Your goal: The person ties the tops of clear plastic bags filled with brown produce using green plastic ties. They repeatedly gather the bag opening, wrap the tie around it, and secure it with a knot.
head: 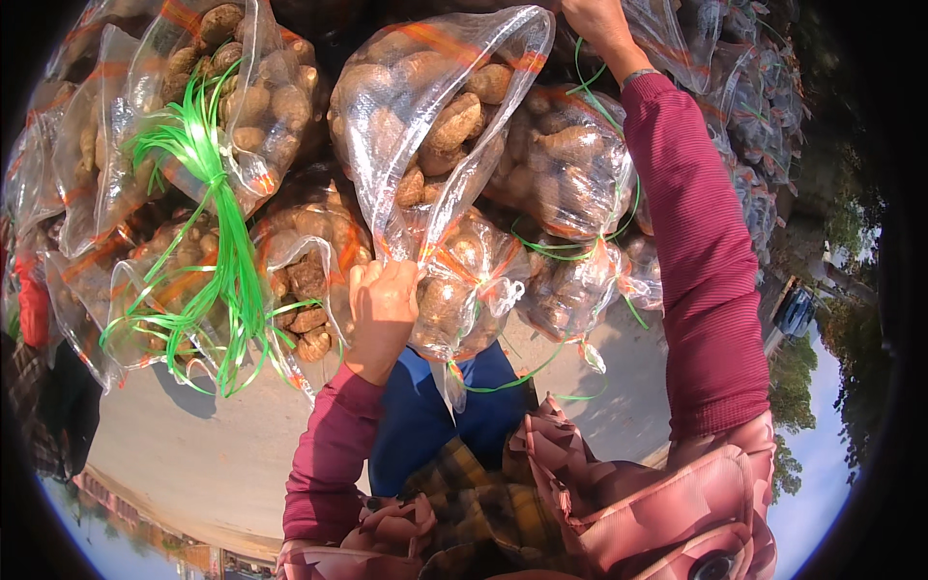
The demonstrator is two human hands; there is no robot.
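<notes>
My left hand [384, 304] is closed on the gathered near edge of a clear mesh bag [377, 80] with orange stripes, whose mouth gapes over brown taro-like tubers [455, 123]. At the top edge, my right hand [600, 29] reaches past the bag's far right corner; its fingers are cut off by the frame, so its hold cannot be told. A bundle of green plastic ties [217, 188] lies over the bags to the left. Just right of my left hand sits a knotted bag of tubers [464, 290].
More filled bags [573, 159] are stacked on both sides, some closed with green ties. Open-mouthed bags [312, 275] stand at the left. Concrete ground [196, 464] shows below, and a person's dark clothing [51, 406] is at the far left.
</notes>
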